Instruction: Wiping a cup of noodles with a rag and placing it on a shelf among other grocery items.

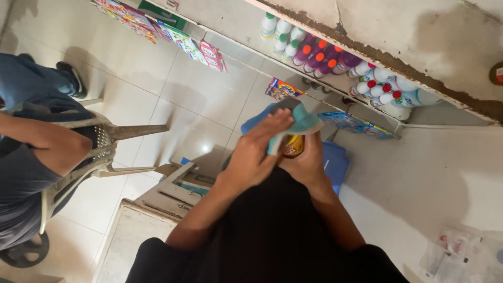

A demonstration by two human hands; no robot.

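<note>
My left hand (254,152) presses a teal cloth (304,120) over the top of a small amber-brown bottle (293,147) with a yellow label. From the other side, my right hand (308,165) grips that bottle around its body. The cloth hides the bottle's top. Both hands are held close together in front of my dark-clothed body, above the tiled floor.
A low shelf holds white bottles with green caps (280,31), purple bottles with orange caps (319,57) and white bottles with red caps (380,89). Colourful packets (283,89) lie below. Another person sits on a plastic chair (99,141) at the left. A blue container (335,162) and wooden frame (173,191) stand by me.
</note>
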